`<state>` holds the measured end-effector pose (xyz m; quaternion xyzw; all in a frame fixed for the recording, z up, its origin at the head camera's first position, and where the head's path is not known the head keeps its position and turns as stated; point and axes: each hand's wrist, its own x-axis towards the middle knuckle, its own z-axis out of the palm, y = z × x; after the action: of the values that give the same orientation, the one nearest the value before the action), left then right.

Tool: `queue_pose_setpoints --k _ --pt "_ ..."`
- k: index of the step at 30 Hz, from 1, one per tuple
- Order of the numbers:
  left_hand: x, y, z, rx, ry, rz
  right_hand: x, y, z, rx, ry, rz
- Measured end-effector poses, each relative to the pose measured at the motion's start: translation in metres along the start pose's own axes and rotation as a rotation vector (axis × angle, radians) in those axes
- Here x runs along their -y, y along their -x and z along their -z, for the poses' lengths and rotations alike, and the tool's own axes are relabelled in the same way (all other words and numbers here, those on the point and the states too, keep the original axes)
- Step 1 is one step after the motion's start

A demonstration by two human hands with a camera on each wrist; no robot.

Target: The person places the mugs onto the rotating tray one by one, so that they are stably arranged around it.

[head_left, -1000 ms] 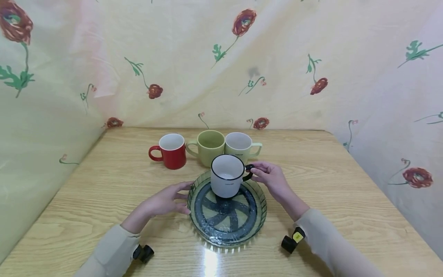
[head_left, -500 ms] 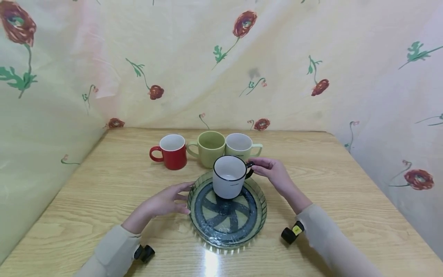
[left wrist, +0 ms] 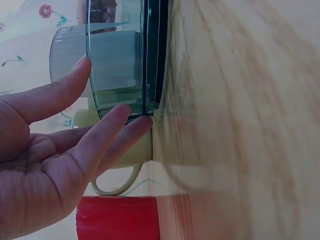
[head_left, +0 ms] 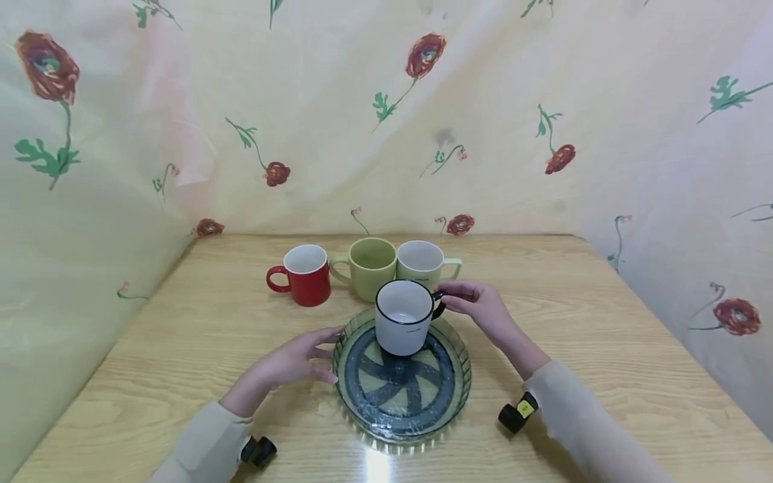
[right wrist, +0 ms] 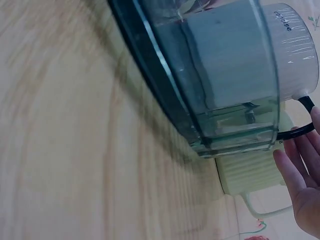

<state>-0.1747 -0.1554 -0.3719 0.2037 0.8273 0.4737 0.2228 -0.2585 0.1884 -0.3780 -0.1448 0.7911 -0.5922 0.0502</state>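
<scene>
I see the black-rimmed white mug (head_left: 400,333), upright in the far half of the glass dish (head_left: 403,396), has turned slightly within a second, right hand (head_left: 480,308) pinching its black handle (right wrist: 295,134), left hand (head_left: 291,362) ungripped against the dish: fine positioning, I judge.

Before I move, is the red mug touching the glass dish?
Apart. The head view shows a strip of bare tabletop between the red mug's base and the glass dish.

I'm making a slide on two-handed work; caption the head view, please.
Right hand pinches the handle of a black-rimmed white mug inside a transparent dish, left hand at the dish's side.
</scene>
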Motion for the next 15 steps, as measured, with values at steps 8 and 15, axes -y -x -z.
queue_pose_setpoints --k 8,15 --pt "0.003 -0.001 -0.003 0.004 0.006 0.009 0.003 0.001 -0.002 -0.027 0.031 0.009" --pt "0.004 0.0 0.0 -0.017 -0.01 0.024 0.012 -0.013 0.01 -0.286 -0.113 0.021"
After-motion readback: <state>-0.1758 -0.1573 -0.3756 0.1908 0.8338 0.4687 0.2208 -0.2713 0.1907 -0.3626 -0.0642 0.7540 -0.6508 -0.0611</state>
